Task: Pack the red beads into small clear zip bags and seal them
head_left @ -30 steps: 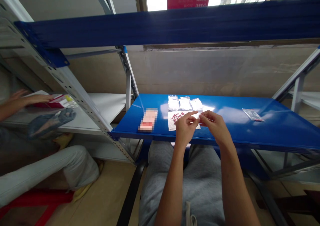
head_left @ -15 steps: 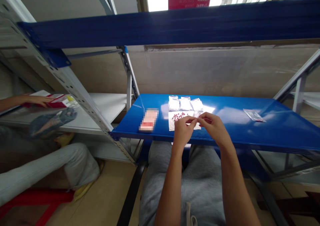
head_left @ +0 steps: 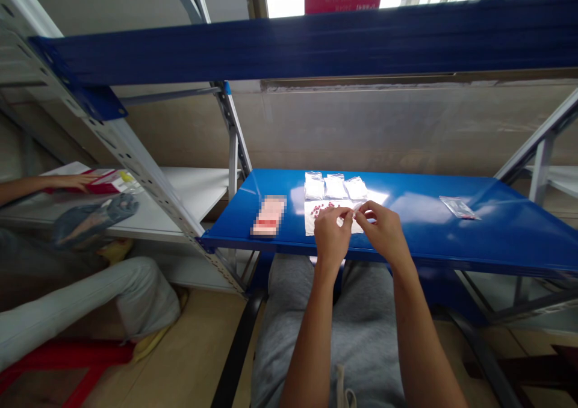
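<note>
Above a white cloth (head_left: pixel 309 226) near the table's front edge, my left hand (head_left: pixel 333 234) and my right hand (head_left: pixel 383 230) meet, thumb and fingertips pinched together on each. What they pinch is too small to make out; a bit of clear or whitish material shows between the fingertips. Small dark red beads (head_left: pixel 318 209) lie scattered on the cloth, just beyond my left hand and partly hidden by it. Behind the cloth, three white-and-clear plastic bags (head_left: pixel 335 187) lie side by side.
On the blue table (head_left: pixel 406 215), a flat clear packet (head_left: pixel 458 207) lies to the right and a blurred-out pinkish item (head_left: pixel 270 215) to the left. A blue shelf beam (head_left: pixel 316 50) crosses above. At far left, another person's hand (head_left: pixel 74 182) rests by a red-and-white box (head_left: pixel 105 182).
My right hand has shifted slightly and turned, its fingertips now a little closer to me. The clear piece near the fingertips shows less. Both hands remain pinched over the cloth.
</note>
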The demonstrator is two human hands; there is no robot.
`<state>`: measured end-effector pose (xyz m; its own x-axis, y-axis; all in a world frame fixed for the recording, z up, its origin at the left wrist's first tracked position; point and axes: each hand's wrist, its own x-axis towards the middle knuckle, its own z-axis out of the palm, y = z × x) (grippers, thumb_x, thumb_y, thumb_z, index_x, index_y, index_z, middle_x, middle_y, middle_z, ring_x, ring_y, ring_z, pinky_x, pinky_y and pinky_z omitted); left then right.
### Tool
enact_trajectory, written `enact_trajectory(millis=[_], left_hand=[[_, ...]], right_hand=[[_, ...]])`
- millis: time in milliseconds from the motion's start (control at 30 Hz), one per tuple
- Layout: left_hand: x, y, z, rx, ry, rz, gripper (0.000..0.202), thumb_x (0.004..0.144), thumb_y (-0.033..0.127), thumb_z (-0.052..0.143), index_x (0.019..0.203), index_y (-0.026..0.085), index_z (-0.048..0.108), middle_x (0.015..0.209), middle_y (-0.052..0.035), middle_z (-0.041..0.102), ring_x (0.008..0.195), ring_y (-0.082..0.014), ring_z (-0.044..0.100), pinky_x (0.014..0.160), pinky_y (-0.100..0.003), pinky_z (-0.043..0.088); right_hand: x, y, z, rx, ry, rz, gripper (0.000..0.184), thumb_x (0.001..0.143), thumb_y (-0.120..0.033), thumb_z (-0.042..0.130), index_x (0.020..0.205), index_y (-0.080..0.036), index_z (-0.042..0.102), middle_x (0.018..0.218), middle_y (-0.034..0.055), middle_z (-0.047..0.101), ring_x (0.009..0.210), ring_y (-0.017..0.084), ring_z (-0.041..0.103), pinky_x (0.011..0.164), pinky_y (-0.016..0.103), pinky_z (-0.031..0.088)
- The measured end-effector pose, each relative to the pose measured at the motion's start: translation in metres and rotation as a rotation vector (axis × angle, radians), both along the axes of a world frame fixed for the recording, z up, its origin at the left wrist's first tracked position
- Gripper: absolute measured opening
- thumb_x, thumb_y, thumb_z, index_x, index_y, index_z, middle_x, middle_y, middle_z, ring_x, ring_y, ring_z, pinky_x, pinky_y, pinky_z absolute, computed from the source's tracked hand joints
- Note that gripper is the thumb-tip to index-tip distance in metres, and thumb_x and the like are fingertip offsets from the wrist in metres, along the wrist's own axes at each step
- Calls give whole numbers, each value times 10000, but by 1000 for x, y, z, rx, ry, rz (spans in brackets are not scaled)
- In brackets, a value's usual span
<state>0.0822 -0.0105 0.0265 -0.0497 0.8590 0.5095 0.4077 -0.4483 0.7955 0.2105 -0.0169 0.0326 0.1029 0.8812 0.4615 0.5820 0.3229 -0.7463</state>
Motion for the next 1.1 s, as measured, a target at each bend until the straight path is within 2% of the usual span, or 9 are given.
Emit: enact_trajectory(millis=[100,233,367,467,633,800,933,1000,1100], left_hand=[[-2,-1,1,37,127,97,139,937,180,633,911,196,768,951,-83,762,987,-248,669,954,-395,497],[-10,-1,2,42,175,181,149,950,167,602,933,198,746,963,-81,754,969,-241,662,891,-367,511],[-14,-1,3,43,141,76,113,930,151,624,944,197,726,935,-59,751,868,-201,683,817,-321,524],[-13,-1,4,70,88,-32,101,933,166,628,934,202,722,904,-42,752,816,-179,693,781,-299,530],[-10,-1,2,78,-20,-56,123,924,136,619,938,198,724,922,-44,764,827,-169,709,766,-282,543],[-15,1,1,10,-85,-60,102,915,158,637,937,198,728,930,-39,774,803,-158,720,736,-261,550],[-16,3,-1,-71,-101,78,78,879,137,659,878,180,723,832,-42,759,767,-169,716,743,-277,555],[-16,3,-2,-83,-83,123,91,864,117,651,876,179,716,812,-39,743,755,-170,705,742,-284,556],[-18,4,-4,-27,-88,103,126,878,115,604,891,197,699,849,-27,716,775,-157,690,721,-262,557]], right_hand=[[-1,1,-2,56,-73,-63,146,857,-313,537,757,-211,567,836,53,683,761,207,670,680,309,484],[-2,1,-1,70,-179,-140,113,805,-270,540,708,-213,549,834,64,659,740,207,643,693,325,459],[-8,-4,5,3,-145,-170,140,819,-298,552,702,-221,551,730,41,659,704,213,645,663,317,444],[-14,-6,9,-43,-8,-91,229,878,-406,560,744,-221,573,732,35,680,704,213,678,656,309,468],[-13,-2,6,-125,170,13,349,856,-564,613,801,-223,564,796,45,702,704,223,704,623,313,497],[-5,-2,5,-181,127,30,231,840,-438,590,788,-213,606,746,51,715,693,220,696,659,320,495],[-11,-6,7,-129,-176,-259,154,774,-310,607,657,-231,546,642,53,660,660,224,629,624,310,420],[-17,-7,7,-127,-250,-327,149,770,-281,604,649,-235,529,629,56,643,654,226,614,603,304,395],[-20,-7,7,-114,-157,-188,162,829,-325,587,702,-228,563,678,51,668,655,214,631,617,306,435]])
